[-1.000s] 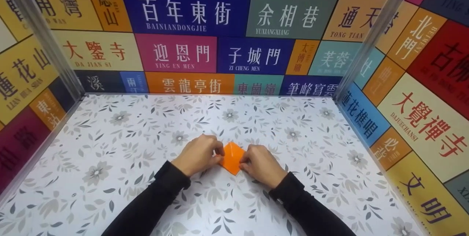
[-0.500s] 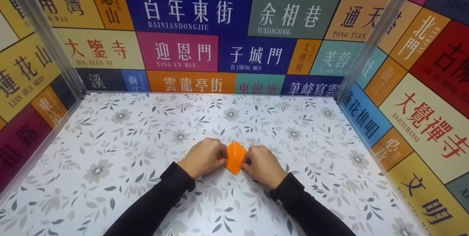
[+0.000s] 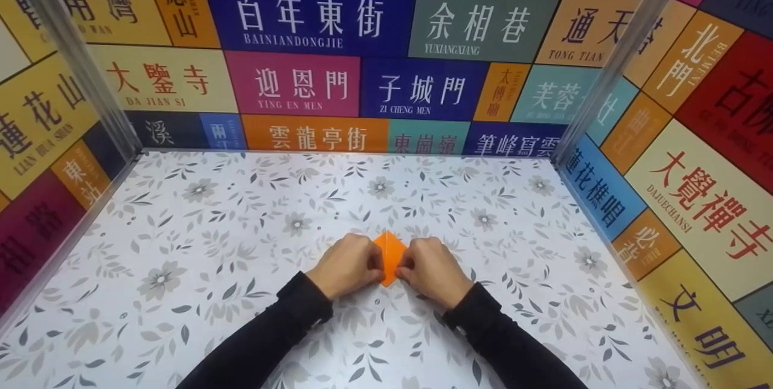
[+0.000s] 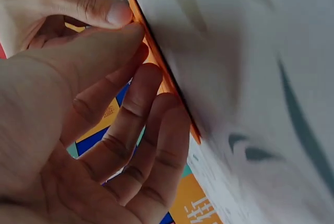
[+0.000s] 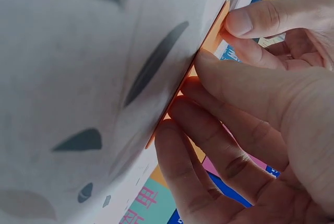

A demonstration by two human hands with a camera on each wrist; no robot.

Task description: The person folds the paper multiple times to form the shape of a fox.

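A small folded piece of orange paper (image 3: 394,258), diamond-shaped with a crease line down from its top point, lies on the table between the two hands. My left hand (image 3: 345,267) holds its left side, the fingers bent over the edge and covering much of that half. At the right edge, the thumb and fingers of my right hand (image 3: 436,272) pinch the paper. In the left wrist view the orange paper (image 4: 168,80) shows edge-on as a thin strip at the fingertips. Seen from the right wrist, the orange paper (image 5: 213,35) lies close along the table surface, partly hidden behind the thumb.
The white table (image 3: 199,238) has a grey flower and leaf print. Walls of coloured panels with Chinese lettering (image 3: 308,17) stand at the back and both sides. Clear corner posts (image 3: 616,63) rise at the back corners.
My left hand has moved right and slightly toward the body, covering more of the paper's left half. The paper has shifted slightly right. My right hand has stayed in nearly the same place.
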